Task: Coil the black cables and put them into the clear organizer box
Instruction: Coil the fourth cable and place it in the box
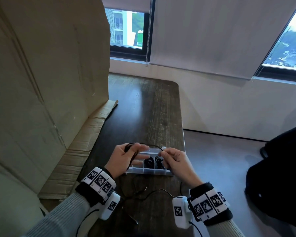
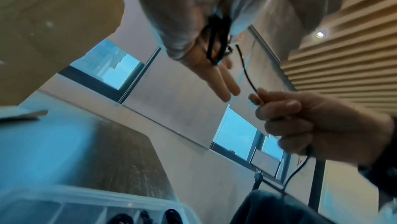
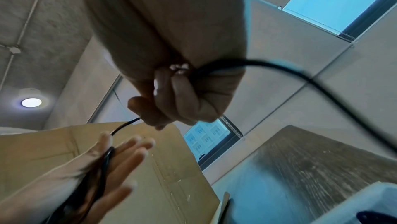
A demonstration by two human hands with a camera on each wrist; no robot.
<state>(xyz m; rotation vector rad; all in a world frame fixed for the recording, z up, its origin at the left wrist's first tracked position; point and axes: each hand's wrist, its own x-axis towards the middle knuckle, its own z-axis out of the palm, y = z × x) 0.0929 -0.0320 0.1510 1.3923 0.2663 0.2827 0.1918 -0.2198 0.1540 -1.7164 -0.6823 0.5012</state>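
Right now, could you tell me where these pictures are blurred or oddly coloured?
Head view: the left hand is smeared by motion. Left wrist view: a blue cast covers the table, and the box is out of focus. Right wrist view: the cable near the lens is blurred and blue-fringed.

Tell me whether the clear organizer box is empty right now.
No, coiled black cables lie in two compartments of the clear organizer box.

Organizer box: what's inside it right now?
Two compartments of the organizer box hold coiled black cables. The left hand and right hand, holding another cable, cover the compartments at either end.
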